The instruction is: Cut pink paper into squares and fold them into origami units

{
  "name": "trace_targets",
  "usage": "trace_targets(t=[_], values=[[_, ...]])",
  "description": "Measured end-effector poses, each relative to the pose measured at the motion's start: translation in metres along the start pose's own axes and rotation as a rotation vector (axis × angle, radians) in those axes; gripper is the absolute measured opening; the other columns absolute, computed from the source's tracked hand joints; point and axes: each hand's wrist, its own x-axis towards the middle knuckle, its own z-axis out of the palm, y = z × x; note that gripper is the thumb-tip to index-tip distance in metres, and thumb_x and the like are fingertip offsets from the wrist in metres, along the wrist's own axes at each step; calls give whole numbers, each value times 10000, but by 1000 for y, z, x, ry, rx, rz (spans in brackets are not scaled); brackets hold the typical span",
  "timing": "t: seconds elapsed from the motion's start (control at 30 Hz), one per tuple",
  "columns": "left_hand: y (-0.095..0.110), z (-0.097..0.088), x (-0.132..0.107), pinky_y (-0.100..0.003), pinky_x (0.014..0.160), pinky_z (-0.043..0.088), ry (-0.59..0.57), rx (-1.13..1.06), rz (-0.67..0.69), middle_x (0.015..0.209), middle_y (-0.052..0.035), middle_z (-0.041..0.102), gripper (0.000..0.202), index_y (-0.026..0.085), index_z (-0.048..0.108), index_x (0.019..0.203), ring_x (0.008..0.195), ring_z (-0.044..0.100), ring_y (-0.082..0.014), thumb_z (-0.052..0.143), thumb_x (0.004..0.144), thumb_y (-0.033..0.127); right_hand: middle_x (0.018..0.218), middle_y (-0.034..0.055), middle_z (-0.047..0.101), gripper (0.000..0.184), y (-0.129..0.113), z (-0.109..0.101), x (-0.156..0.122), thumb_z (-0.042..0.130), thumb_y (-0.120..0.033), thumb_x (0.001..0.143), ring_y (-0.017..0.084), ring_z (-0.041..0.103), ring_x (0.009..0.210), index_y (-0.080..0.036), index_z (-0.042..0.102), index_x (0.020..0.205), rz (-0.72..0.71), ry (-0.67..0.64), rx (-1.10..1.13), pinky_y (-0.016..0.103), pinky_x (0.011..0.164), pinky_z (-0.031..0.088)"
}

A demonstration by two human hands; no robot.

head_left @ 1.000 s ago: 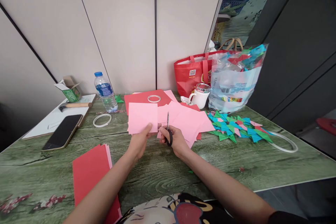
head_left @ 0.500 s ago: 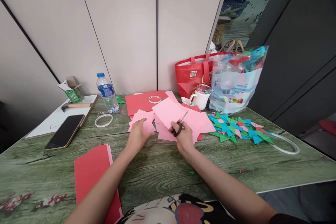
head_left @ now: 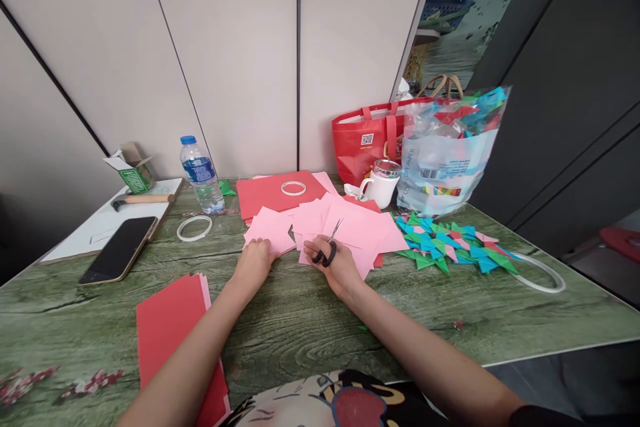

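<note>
Clasping scissors (head_left: 331,251) in right hand (head_left: 345,272); left hand (head_left: 254,263) on pink sheets (head_left: 270,223), grip unclear; mug (head_left: 385,189) fronting red bag (head_left: 356,147)

From here I have my left hand (head_left: 254,261) bent, back upward; right of it, my right hand (head_left: 341,270) curled inward.

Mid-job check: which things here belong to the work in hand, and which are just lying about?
Seemingly in the job:
scissors, in the right hand
pink sheets, touched by the left hand

Seemingly just lying about:
phone
hammer
water bottle
white mug
</note>
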Motion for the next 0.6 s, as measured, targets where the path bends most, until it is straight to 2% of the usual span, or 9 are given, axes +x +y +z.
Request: trace_targets(t=[0.13, 0.27, 0.3, 0.37, 0.47, 0.53, 0.6], values=[[-3, 1, 2, -280, 625, 365, -1, -8, -13, 753, -125, 641, 282, 149, 592, 718, 734, 588, -218, 382, 834, 297, 710, 63, 679, 419, 2, 1, -3, 782, -294, 521, 180, 659, 654, -154, 522, 819, 49, -35, -56, 299, 626, 519], [-4, 2, 3, -290, 609, 354, 52, 11, -62, 730, -133, 638, 308, 138, 590, 811, 685, 589, -219, 293, 854, 207, 698, 52, 681, 400, 3, 0, -2, 772, -297, 541, 165, 656, 627, -160, 515, 815, 52, -61, -84, 299, 645, 523], [-3, 1, 2, -291, 614, 355, 97, 0, -71, 742, -127, 637, 302, 137, 581, 866, 688, 589, -218, 284, 854, 193, 701, 52, 682, 400, 3, 0, -2, 769, -300, 546, 166, 657, 628, -161, 514, 821, 46, -67, -90, 302, 650, 523], [2, -3, -2, -280, 631, 362, 272, -100, -66, 782, -104, 635, 291, 149, 547, 956, 704, 587, -204, 276, 862, 199, 714, 57, 686, 408, 4, 0, -2, 765, -311, 553, 168, 658, 636, -159, 515, 837, 26, -77, -98, 309, 661, 522], [11, -13, -11, -248, 663, 379, 670, -431, -22, 859, -73, 619, 257, 172, 516, 962, 744, 572, -167, 291, 876, 262, 732, 64, 689, 411, 4, 2, -3, 759, -321, 564, 167, 655, 642, -151, 527, 857, -19, -96, -99, 314, 666, 518], [16, -19, -16, -238, 666, 388, 771, -606, -1, 831, -49, 602, 214, 185, 507, 915, 738, 558, -153, 320, 870, 279, 747, 66, 690, 390, 3, 3, -2, 749, -323, 583, 164, 652, 644, -147, 541, 862, -40, -119, -82, 318, 673, 517], [20, -22, -18, -244, 691, 403, 766, -758, 69, 800, -34, 589, 166, 196, 493, 882, 753, 556, -150, 345, 859, 268, 761, 67, 693, 348, 2, 3, -2, 729, -328, 613, 164, 650, 652, -146, 562, 858, -39, -156, -35, 332, 698, 516]])
